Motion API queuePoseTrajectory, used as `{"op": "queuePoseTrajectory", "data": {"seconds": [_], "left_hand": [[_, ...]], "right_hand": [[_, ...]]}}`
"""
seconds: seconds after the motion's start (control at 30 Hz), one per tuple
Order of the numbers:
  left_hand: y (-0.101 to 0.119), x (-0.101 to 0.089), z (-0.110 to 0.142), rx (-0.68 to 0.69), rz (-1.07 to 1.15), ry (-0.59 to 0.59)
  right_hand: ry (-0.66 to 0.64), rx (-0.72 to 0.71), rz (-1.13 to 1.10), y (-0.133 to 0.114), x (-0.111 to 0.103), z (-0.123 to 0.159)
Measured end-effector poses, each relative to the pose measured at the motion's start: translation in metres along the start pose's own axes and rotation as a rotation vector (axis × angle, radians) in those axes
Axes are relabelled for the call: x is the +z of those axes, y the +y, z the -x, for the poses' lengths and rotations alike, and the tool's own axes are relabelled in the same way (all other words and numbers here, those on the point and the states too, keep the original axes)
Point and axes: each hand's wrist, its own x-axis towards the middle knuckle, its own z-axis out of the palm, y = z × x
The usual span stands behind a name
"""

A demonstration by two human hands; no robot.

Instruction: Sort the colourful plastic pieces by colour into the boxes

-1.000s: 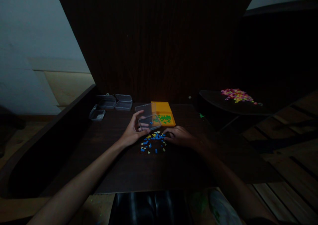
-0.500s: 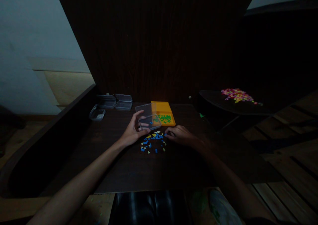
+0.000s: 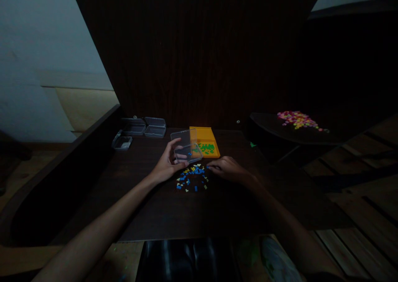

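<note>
My left hand (image 3: 169,161) is closed round the side of a clear plastic box (image 3: 189,157) whose lid stands raised; a few blue bits show inside it. Just right of the pile, my right hand (image 3: 225,168) pinches a small blue building brick (image 3: 207,166) between thumb and fingers. Between the hands, small blue, yellow and pale bricks (image 3: 195,172) lie scattered on the dark tabletop. Behind them an orange box (image 3: 217,152) with its lid open holds many green bricks (image 3: 207,148), its left part seen through the clear box.
More open clear cases (image 3: 154,129) stand at the back left, with a smaller clear container (image 3: 122,143) in front. At the right, a heap of pink and yellow pieces (image 3: 298,119) lies on a dark curved shelf (image 3: 270,126). A dark panel (image 3: 199,58) rises behind the table.
My right hand has shifted very slightly, with its fingertips still at the blue brick. The clear box in my left hand has barely moved.
</note>
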Motion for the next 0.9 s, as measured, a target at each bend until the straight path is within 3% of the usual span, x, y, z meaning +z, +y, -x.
{"op": "queuePoseTrajectory", "data": {"seconds": [0.37,0.9], "left_hand": [[-0.003,-0.001,0.0,0.012,-0.027,-0.002],[-0.002,-0.002,-0.001,0.018,-0.004,-0.015]], "right_hand": [[0.045,0.007,-0.043,0.002,-0.001,0.002],[-0.037,-0.007,-0.083,-0.003,-0.004,0.003]]}}
